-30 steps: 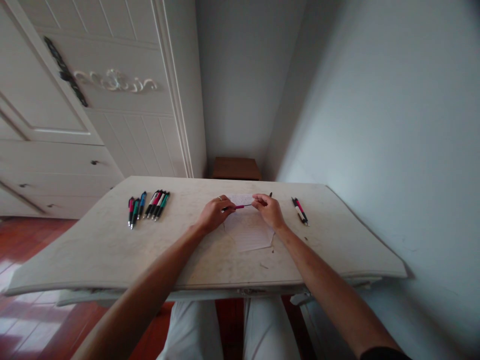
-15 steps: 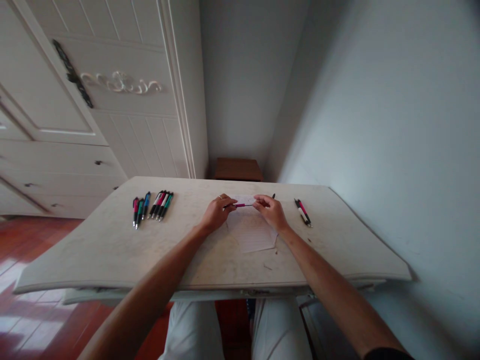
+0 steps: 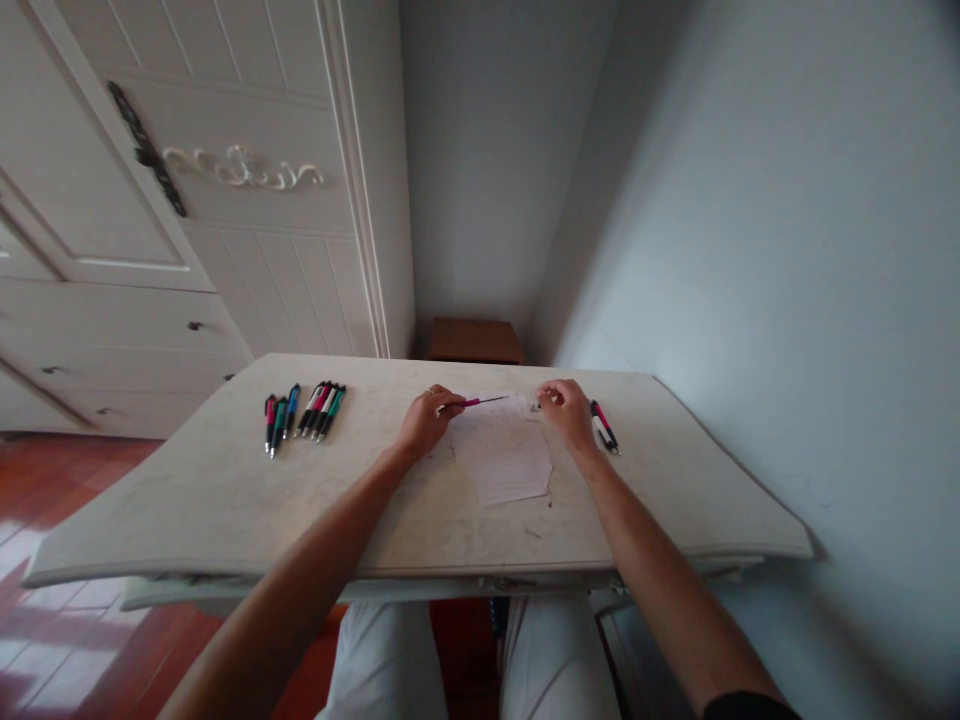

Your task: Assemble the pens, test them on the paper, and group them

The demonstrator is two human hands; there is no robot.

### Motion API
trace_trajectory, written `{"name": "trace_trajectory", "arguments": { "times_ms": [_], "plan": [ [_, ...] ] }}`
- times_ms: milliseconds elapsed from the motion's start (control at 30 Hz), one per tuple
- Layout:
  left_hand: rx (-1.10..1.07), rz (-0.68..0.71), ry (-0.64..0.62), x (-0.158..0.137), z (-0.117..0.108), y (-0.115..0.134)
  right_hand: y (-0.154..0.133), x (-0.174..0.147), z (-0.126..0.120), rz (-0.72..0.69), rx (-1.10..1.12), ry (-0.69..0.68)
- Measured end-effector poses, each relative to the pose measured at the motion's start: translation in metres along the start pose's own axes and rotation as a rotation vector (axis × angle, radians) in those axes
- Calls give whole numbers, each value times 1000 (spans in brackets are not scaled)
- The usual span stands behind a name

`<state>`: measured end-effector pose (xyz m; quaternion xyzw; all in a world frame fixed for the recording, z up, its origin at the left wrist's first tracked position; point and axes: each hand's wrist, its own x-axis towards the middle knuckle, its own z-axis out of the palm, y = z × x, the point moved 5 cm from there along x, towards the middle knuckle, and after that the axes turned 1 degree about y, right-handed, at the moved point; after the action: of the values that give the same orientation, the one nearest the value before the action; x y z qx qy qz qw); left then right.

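My left hand (image 3: 429,415) is closed on a pink pen (image 3: 472,402) over the upper part of the paper. A thin dark rod, which looks like the bare refill, sticks out of the pen's right end. My right hand (image 3: 564,405) is apart from the pen, to its right, with its fingers pinched together. A small greyish bit shows at those fingertips; what it is cannot be made out. Beneath and between the hands lies a torn-edged sheet of lined paper (image 3: 510,465) on the white table.
Several pens (image 3: 321,410) in pink, white, green and black lie at the left, beside a smaller group with a blue pen (image 3: 292,408). Near my right wrist lie a pink and a white pen (image 3: 604,425). A white cabinet (image 3: 300,270) and a grey wall (image 3: 787,250) flank the table (image 3: 225,500).
My right hand has moved right, away from the pen, and the thin dark rod now points free. The dark piece that stuck up behind the right hand no longer shows.
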<state>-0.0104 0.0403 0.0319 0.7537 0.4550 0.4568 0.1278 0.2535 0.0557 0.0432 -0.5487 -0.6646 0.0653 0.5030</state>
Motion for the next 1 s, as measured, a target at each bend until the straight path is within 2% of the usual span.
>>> {"name": "trace_trajectory", "arguments": {
  "times_ms": [133,233,433,600,767,900,1000],
  "plan": [
    [15,-5,-15,0,1,-2,4,-4,10,-35,-104,-224],
    [32,-17,-28,-1,2,-3,6,-7,15,-63,-99,-324],
    [70,-22,-45,-1,1,-3,15,-10,20,-85,-130,-387],
    [73,-18,-50,-1,1,-3,10,-10,20,-107,-136,-383],
    [89,-18,-55,-1,1,-3,-10,-11,19,-139,38,-303],
    [90,6,-55,-2,2,-1,-13,-16,28,-33,175,-370],
    [108,20,-72,-2,2,0,-12,-19,32,-23,247,-384]
  ]
}}
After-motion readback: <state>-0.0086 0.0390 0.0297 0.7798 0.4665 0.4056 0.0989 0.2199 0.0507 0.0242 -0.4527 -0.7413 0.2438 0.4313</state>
